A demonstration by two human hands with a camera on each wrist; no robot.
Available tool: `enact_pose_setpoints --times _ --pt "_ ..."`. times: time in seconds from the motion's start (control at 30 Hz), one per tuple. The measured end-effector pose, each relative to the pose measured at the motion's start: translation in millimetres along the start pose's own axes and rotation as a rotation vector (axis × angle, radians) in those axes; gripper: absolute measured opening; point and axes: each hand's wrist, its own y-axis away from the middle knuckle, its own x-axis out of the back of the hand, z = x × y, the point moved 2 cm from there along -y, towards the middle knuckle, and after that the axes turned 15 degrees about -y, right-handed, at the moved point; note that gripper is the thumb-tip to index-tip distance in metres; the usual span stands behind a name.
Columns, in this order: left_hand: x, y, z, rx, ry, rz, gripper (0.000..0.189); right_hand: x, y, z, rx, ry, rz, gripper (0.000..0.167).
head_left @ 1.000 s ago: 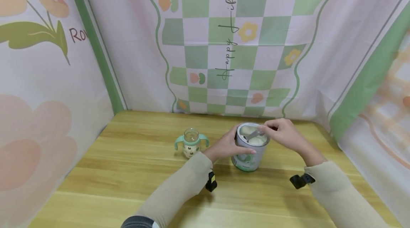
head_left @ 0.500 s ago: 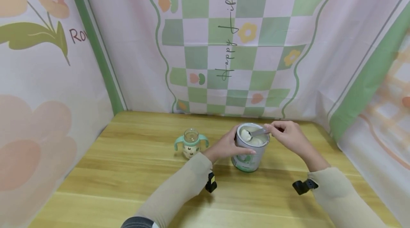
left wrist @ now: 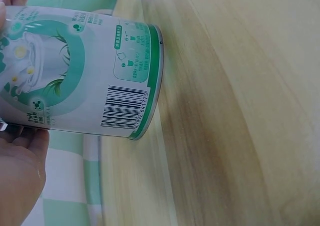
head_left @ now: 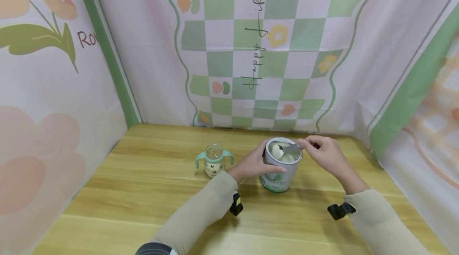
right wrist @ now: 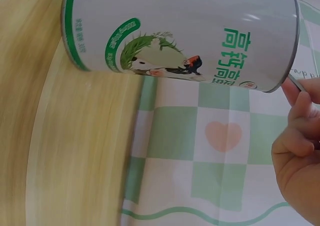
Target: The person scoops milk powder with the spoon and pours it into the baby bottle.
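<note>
An open milk powder can (head_left: 277, 177), white with green print, stands in front of me in the head view, with pale powder inside. My left hand (head_left: 252, 162) grips its left side, the thumb lying across the front. At the can's right rim, my right hand (head_left: 322, 153) pinches the handle of a spoon (head_left: 292, 148). The spoon's bowl is inside the can's mouth and carries a rounded heap of powder (head_left: 277, 151). In the right wrist view, the fingers (right wrist: 300, 111) hold the handle's end beside the rim, while the can (right wrist: 190, 31) hides the bowl.
A baby bottle (head_left: 214, 163) with mint-green side handles and no lid stands left of the can, near my left wrist. The wooden table (head_left: 143, 191) backs onto a green-and-white checked curtain (head_left: 247, 63). Printed cloth also hangs at both sides.
The spoon has come up out of the powder, its bowl now heaped. My right hand has shifted slightly to the right. The left hand and can have stayed in place.
</note>
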Motion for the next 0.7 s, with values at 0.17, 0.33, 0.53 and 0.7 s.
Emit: enact_pose_setpoints --times 0.17,0.33,0.53,0.7 --pt "-0.2 0.2 -0.2 0.011 0.008 -0.003 0.087 -0.6 0.1 2.3 0.002 0.002 0.015 0.03" --pt "0.3 1.2 0.2 0.028 0.012 -0.008 0.086 -1.0 0.9 3.9 -0.021 -0.015 0.013 0.033" --pt "1.1 2.0 2.5 0.042 -0.003 -0.007 0.087 1.1 1.5 8.6 -0.087 -0.094 0.024 0.039" --pt "1.7 2.4 4.5 0.042 -0.022 0.0 0.088 5.0 1.0 8.9 -0.179 -0.159 0.045 0.046"
